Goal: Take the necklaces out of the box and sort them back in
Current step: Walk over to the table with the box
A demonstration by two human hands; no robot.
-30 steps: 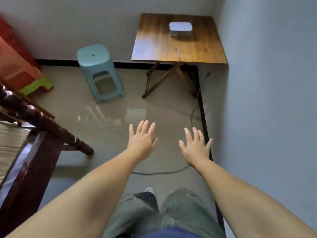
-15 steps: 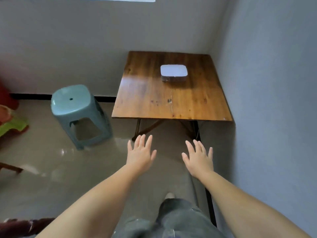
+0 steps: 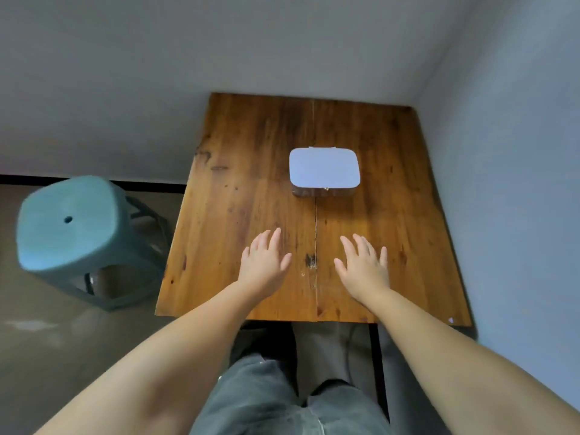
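A white box (image 3: 324, 167) with rounded corners lies shut on the wooden table (image 3: 244, 183), a little right of its middle. No necklace shows. My left hand (image 3: 264, 262) and my right hand (image 3: 363, 265) hover palm down over the near half of the table, fingers spread, holding nothing. Both hands are well short of the box, one on each side of the table's centre seam.
A teal plastic stool (image 3: 78, 240) stands on the floor left of the table. Grey walls close in behind the table and along its right edge. My legs in grey trousers (image 3: 282, 397) are at the table's near edge.
I have walked up to the table: it and the box grew larger and lower in view, and my open hands went from over the floor to over the tabletop.
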